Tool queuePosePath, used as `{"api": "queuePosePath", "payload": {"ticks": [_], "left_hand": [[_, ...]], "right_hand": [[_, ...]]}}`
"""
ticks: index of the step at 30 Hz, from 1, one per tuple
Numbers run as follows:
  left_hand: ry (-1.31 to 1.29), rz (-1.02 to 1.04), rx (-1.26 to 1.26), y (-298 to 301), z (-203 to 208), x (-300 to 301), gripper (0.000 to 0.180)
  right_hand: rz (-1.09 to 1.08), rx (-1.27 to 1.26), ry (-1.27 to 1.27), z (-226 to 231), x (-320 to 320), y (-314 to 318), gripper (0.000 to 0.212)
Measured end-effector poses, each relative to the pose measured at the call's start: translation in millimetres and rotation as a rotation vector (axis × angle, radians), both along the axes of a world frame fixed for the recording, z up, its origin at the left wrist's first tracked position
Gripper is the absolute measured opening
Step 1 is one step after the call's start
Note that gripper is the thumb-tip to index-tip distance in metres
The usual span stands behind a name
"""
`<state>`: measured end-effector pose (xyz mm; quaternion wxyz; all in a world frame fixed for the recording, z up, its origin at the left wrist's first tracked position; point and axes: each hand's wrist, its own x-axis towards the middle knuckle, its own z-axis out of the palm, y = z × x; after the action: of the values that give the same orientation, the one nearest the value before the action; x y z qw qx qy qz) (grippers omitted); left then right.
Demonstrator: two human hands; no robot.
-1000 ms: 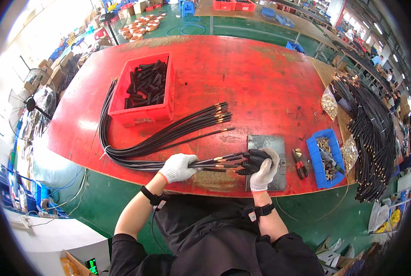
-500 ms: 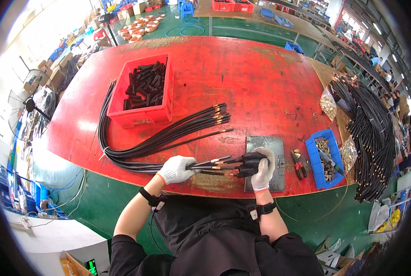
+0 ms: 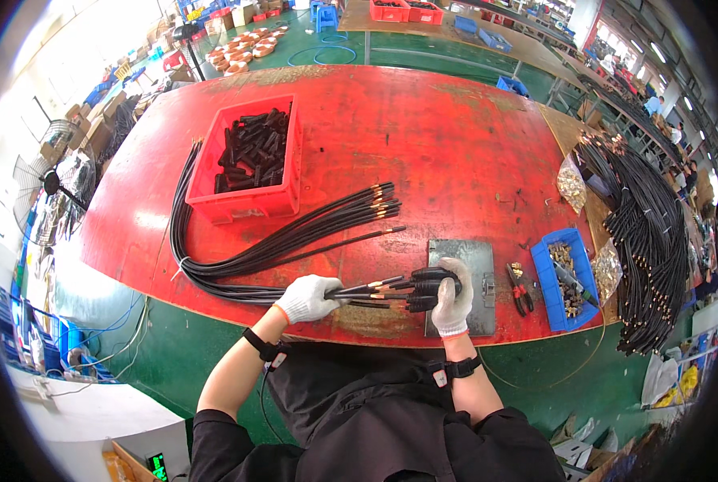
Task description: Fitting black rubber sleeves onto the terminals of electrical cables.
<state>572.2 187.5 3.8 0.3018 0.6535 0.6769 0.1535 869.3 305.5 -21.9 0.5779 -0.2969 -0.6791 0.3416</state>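
My left hand [image 3: 309,299], in a white knit glove, is closed round several black cables [image 3: 357,292] near their bare copper ends. On the right, my gloved right hand [image 3: 454,299] grips a cluster of black rubber sleeves [image 3: 423,291] at the cable ends, its thumb and fingers curled about their far side. Copper shows between the left hand and the sleeves. Part of the sleeves is hidden by my right hand. Behind them, other cables of the same bundle [image 3: 310,229] lie fanned out, their copper tips pointing right. A grey metal plate [image 3: 478,277] lies beside and partly beneath my right hand.
A red bin [image 3: 246,207] of black sleeves stands on the red table [image 3: 439,145]. To the right lie red-handled pliers [image 3: 521,291], a blue tray [image 3: 548,281] of brass fittings, clear bags of fittings [image 3: 572,185] and a large pile of black cables [image 3: 644,233].
My right hand has shifted slightly left with the sleeves, bringing them closer to my left hand. The left hand stays in place, holding the cables.
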Motion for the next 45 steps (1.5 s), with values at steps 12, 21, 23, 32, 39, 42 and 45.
{"api": "queuePosePath", "payload": {"ticks": [12, 21, 23, 32, 39, 42, 45], "left_hand": [[0.039, -0.019, 0.02, -3, -1, 2, 0.033], [0.007, -0.018, -0.002, -4, -5, 1, 0.032], [0.008, -0.009, 0.009, -4, -7, 0, 0.032], [-0.004, 0.005, 0.076, -9, -12, -1, 0.03], [-0.047, 0.006, 0.161, -9, -29, 2, 0.021], [-0.116, 0.026, 0.139, -8, -39, 5, 0.023], [-0.138, 0.048, 0.103, -9, -45, 3, 0.025]], "right_hand": [[-0.056, -0.014, -0.165, 11, -6, 2, 0.027], [0.131, -0.086, -0.039, 11, -4, 6, 0.027], [0.11, -0.032, -0.068, 12, -5, 6, 0.026], [0.036, -0.132, -0.142, 24, -15, 2, 0.023], [0.174, -0.168, -0.097, 13, -8, 8, 0.024], [0.205, -0.19, -0.017, 9, -7, 4, 0.026], [0.127, -0.126, -0.044, 5, -14, -4, 0.027]]}}
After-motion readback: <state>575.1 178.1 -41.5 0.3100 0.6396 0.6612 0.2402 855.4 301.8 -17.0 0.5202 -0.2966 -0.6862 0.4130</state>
